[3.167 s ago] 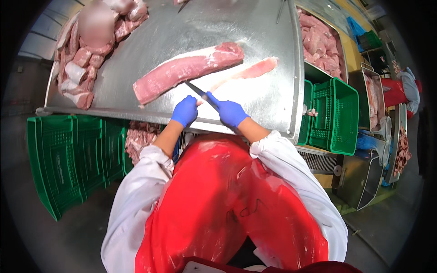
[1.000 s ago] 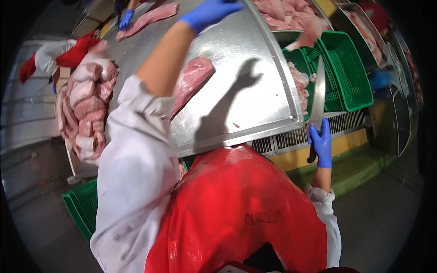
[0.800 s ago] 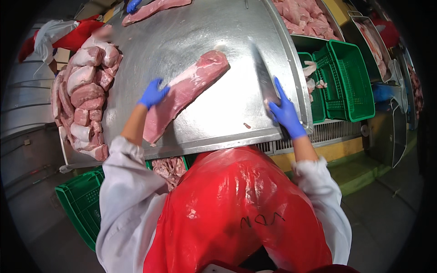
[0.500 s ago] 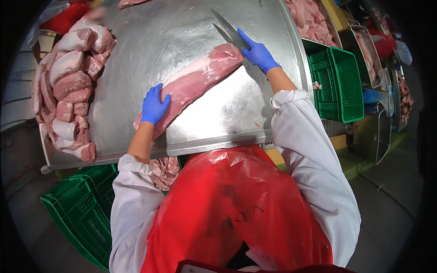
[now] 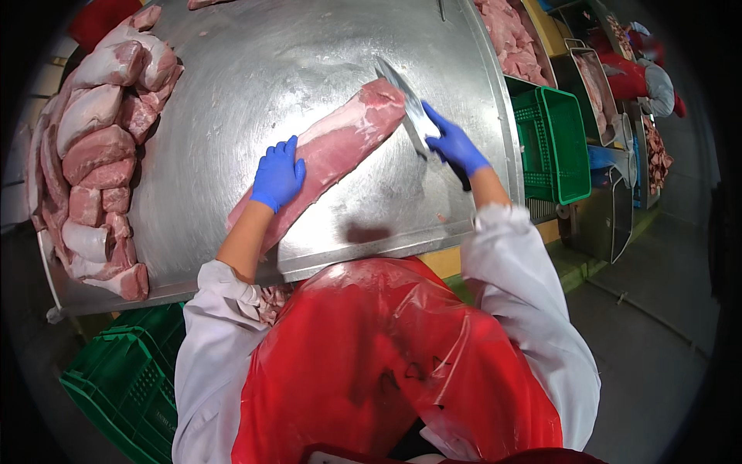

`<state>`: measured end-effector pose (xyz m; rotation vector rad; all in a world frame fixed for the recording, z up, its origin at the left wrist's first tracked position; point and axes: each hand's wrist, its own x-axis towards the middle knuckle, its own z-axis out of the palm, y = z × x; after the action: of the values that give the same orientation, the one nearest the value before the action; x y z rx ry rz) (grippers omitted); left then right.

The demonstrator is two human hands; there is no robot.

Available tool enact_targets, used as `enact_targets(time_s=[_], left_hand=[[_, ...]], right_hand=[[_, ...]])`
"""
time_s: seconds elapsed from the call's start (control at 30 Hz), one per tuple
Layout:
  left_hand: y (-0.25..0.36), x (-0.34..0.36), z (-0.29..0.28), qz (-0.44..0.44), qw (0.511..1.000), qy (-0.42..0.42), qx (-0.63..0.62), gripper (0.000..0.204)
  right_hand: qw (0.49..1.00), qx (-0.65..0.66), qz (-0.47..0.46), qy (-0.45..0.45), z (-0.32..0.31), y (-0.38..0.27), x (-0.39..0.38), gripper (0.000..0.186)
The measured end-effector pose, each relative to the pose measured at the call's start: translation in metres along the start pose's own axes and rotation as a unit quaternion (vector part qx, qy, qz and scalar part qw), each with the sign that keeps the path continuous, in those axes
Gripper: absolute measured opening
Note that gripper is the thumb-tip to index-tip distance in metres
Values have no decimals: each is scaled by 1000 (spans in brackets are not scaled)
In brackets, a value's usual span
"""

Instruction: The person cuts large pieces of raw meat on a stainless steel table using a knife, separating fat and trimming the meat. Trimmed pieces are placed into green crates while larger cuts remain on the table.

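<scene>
A long pale-pink pork loin (image 5: 340,147) lies slantwise across the steel table, its far end toward the upper right. My left hand (image 5: 279,175), in a blue glove, grips the loin near its lower left end, with the fingers over its far edge. In my gloved right hand (image 5: 457,147) is a knife (image 5: 413,104), its long blade pointing up and left beside the loin's far right end. The blade is close to the meat's cut face; whether it touches I cannot tell. Fingers hide most of the knife's handle.
A heap of meat pieces (image 5: 100,162) lies along the left of the steel table (image 5: 247,85). Green crates stand right (image 5: 568,147) and lower left (image 5: 127,379). Beyond the right edge are a bin of meat (image 5: 510,39) and a person in red and white (image 5: 641,77).
My right hand has moved down and slightly right, bringing the knife alongside the loin's far end. My left hand has shifted slightly right along the meat. The whole view has tilted a little.
</scene>
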<state>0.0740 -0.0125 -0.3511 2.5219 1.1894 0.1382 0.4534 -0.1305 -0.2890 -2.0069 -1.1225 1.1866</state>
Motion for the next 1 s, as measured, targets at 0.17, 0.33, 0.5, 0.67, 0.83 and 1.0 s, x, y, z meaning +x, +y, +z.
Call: enact_targets(time_s=[0.17,0.33,0.5,0.67,0.83,1.0], left_hand=[[9,10,4,39,999,-12,30,55],[16,1,13,56,998,-6,11,54],[63,-3,1,30,998,-44,-35,42],[168,117,0,49,989,124,-68,43],[207,215,5,-144,989,-14,-19,39],[161,220,1,-259,960,-6,-102,35]], right_hand=[[995,83,37,-30,1,15,-15,79],[992,125,17,-27,42,-1,-76,80],[972,215,92,14,-27,72,-165,82],[942,303,-4,146,-99,65,-86,81],[926,357,-35,117,-56,56,-20,81],[953,295,-24,64,-3,52,25,81]])
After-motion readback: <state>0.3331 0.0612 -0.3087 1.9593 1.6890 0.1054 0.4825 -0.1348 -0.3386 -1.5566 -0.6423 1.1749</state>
